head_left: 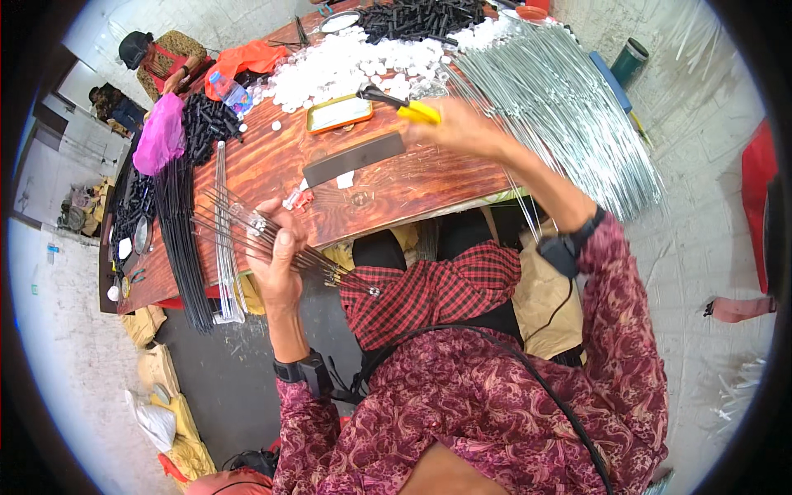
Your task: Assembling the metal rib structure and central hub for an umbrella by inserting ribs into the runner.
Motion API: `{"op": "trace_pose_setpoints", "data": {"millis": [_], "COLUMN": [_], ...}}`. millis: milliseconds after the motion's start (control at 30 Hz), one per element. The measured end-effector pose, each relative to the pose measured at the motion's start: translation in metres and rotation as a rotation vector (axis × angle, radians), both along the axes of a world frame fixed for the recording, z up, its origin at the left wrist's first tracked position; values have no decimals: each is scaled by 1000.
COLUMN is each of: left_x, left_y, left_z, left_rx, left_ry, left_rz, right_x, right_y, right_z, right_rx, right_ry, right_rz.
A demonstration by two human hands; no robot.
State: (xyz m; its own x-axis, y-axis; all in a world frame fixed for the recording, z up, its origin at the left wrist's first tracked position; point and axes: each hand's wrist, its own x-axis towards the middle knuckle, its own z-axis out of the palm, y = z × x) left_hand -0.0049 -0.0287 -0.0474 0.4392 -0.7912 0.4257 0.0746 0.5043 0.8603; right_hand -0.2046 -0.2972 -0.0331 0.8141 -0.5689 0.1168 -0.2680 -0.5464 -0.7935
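My left hand (pixel 279 252) is closed around a bundle of thin dark metal rods (pixel 318 264), held at a slant in front of the table's near edge. Their brass-coloured ends point toward my lap. Up over the table, my right hand (pixel 454 128) grips pliers with yellow handles (pixel 419 112) and a dark head pointing left; nothing shows in the jaws. Beneath that hand lies a dark grey rectangular block (pixel 355 160). Just beyond the block is a shallow orange-rimmed tin (pixel 340 114). A small red-and-white wrapper (pixel 299 199) rests between my hands.
White round caps (pixel 355 62) and black tubes (pixel 421 18) are heaped at the back. Silver rods (pixel 569 107) fan over the right side. Black rods (pixel 177 239) and a pink bag (pixel 159 136) lie left. Another person (pixel 169 62) works at the far left.
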Motion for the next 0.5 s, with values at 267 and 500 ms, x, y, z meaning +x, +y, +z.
{"op": "trace_pose_setpoints", "data": {"millis": [267,500], "left_x": [-12,-7], "left_y": [-5,-11], "left_z": [13,21], "left_rx": [122,139], "left_ry": [-66,18], "left_rz": [110,-17], "right_x": [20,36], "right_y": [-88,-102], "right_z": [-44,-51], "right_rx": [-440,-677], "right_ry": [356,410], "right_rz": [-308,-224]}}
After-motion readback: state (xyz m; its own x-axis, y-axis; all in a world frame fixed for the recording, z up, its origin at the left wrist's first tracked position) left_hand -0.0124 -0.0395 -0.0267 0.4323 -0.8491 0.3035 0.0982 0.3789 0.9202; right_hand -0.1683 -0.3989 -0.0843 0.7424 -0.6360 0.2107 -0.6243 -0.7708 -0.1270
